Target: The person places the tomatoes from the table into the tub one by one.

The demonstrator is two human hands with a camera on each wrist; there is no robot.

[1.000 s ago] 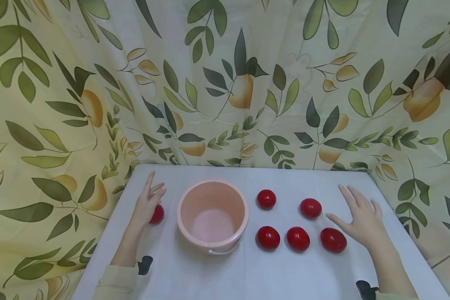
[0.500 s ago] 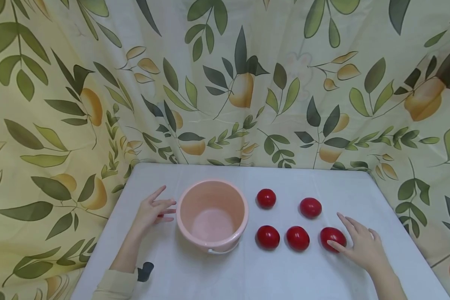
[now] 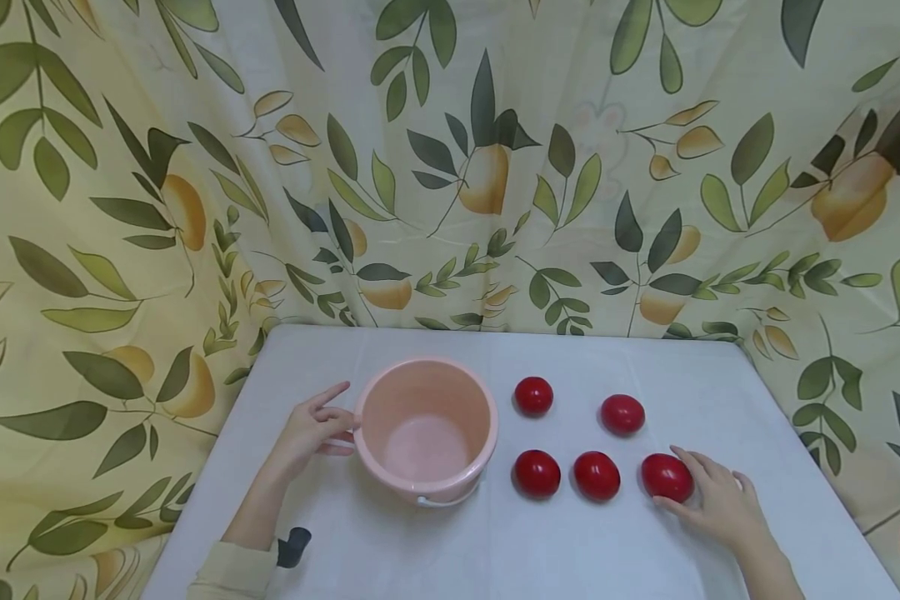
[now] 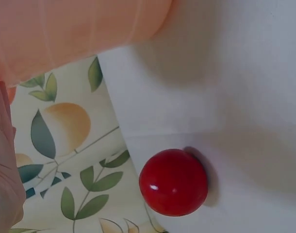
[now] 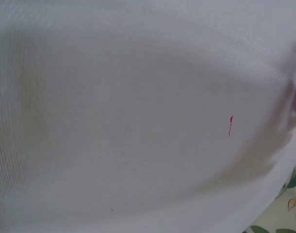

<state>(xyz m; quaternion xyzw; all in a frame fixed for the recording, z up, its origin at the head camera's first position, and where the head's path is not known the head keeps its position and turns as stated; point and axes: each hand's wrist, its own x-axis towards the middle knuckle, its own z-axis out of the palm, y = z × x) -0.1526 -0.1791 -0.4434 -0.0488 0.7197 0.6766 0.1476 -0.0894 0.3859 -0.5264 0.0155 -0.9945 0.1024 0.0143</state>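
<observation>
The right hand (image 3: 720, 504) grips the rightmost red ball (image 3: 666, 478), thumb on the near side, fingertips on the far side. The ball sits on the white table (image 3: 540, 550), right of the bucket (image 3: 423, 392). The left hand (image 3: 311, 433) has its fingers extended, tips at the bucket rim. The ball is probably light and firm—its gloss suggests a slippery surface—so hold across the widest part.

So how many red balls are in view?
6. The right hand grasps one red ball; leftward in its row are a second and third; farther back, a fourth and fifth. The left-wrist view shows a sixth, unseen in the head view. Others may be hidden.
</observation>
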